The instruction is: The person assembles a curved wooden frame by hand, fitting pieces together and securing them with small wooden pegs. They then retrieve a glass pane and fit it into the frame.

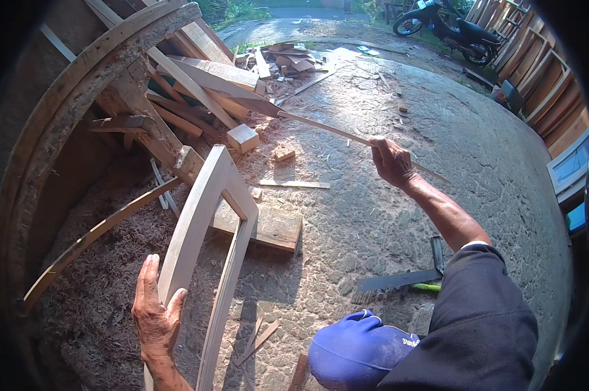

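My left hand (154, 318) grips the lower left rail of a pale wooden frame (206, 195) with an arched top, which stands tilted on the ground. My right hand (392, 161), arm stretched out from a dark sleeve, is shut on a long thin wooden strip (320, 127). The strip slants from the scrap pile down past my fist toward the right. The two hands are far apart, and strip and frame do not touch.
A big curved wooden hoop (59, 111) and sawdust (105, 260) fill the left. Offcuts (281, 62), a block (242, 137) and a flat plank (275, 228) lie on cracked concrete. A dark blade tool (398, 280), a blue cap (356, 348), a motorcycle (451, 26) and stacked frames (542, 85) are on the right.
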`<action>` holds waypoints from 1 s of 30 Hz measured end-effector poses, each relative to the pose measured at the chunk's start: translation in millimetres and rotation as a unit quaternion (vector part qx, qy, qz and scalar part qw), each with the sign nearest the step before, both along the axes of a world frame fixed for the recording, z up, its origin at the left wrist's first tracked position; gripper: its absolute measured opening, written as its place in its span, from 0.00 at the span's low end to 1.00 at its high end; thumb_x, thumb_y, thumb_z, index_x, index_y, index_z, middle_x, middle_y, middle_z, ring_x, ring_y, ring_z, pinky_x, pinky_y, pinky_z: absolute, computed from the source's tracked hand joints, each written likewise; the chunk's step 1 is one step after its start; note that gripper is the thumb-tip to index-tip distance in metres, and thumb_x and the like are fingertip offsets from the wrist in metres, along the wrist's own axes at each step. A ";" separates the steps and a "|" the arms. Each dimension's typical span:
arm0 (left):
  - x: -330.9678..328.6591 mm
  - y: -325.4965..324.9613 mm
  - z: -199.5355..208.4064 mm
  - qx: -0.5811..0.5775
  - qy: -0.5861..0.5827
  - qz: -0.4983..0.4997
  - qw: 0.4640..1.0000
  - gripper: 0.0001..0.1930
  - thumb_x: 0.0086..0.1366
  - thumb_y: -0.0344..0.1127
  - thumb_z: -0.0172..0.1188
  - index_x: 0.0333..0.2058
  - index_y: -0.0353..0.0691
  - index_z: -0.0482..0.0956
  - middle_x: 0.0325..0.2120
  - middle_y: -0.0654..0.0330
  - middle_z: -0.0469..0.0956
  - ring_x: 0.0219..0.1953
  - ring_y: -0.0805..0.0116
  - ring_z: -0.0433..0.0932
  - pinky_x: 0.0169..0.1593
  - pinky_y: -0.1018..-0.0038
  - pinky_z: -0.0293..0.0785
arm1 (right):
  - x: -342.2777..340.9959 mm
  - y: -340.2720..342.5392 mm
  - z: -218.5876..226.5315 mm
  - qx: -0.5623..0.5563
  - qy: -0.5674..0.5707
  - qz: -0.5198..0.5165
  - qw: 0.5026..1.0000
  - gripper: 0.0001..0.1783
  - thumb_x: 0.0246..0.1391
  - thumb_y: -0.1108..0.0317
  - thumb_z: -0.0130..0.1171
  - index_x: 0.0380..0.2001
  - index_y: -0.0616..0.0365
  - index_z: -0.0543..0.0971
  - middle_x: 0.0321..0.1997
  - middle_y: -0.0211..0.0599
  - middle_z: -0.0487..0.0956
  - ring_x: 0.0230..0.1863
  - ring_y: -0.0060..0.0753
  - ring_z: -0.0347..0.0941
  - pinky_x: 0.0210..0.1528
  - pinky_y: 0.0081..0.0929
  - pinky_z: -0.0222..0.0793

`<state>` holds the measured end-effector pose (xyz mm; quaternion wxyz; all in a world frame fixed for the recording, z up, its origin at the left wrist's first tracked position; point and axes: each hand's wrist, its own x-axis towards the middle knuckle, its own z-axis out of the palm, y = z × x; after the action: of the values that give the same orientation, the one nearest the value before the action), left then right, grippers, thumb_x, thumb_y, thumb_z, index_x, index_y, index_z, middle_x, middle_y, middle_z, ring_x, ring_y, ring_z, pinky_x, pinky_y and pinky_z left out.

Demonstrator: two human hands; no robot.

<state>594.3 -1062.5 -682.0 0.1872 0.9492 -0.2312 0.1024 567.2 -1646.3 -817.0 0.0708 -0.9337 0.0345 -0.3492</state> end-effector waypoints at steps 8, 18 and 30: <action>-8.5 4.0 0.8 0.009 -0.131 -0.221 0.966 0.45 0.46 0.70 0.72 0.54 0.42 0.74 0.53 0.46 0.75 0.50 0.54 0.80 0.53 0.57 0.82 | -31.7 139.6 60.9 -0.053 -0.003 0.336 0.940 0.10 0.56 0.66 0.65 0.40 0.51 0.77 0.29 0.30 0.75 0.28 0.37 0.77 0.26 0.34 0.75; -22.9 -3.8 1.5 -0.118 -0.037 -0.221 0.967 0.09 0.62 0.31 0.66 0.23 0.38 0.82 0.16 0.64 0.78 0.30 0.59 0.82 0.54 0.62 0.74 | -4.4 230.9 72.9 0.032 0.078 0.426 0.901 0.07 0.60 0.64 0.60 0.36 0.51 0.72 0.30 0.35 0.74 0.30 0.46 0.79 0.26 0.44 0.74; -16.5 0.1 2.4 -0.061 -0.021 -0.193 0.979 0.33 0.78 0.55 0.48 0.20 0.35 0.82 0.14 0.58 0.77 0.44 0.55 0.79 0.50 0.59 0.73 | -9.5 294.4 53.1 0.158 0.233 0.336 0.899 0.15 0.64 0.52 0.51 0.32 0.51 0.73 0.20 0.49 0.76 0.25 0.62 0.76 0.28 0.57 0.70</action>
<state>577.9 -1062.4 -679.6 0.2564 0.8710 -0.4073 0.0982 557.7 -1351.9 -763.8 0.3203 -0.9211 -0.2111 -0.0668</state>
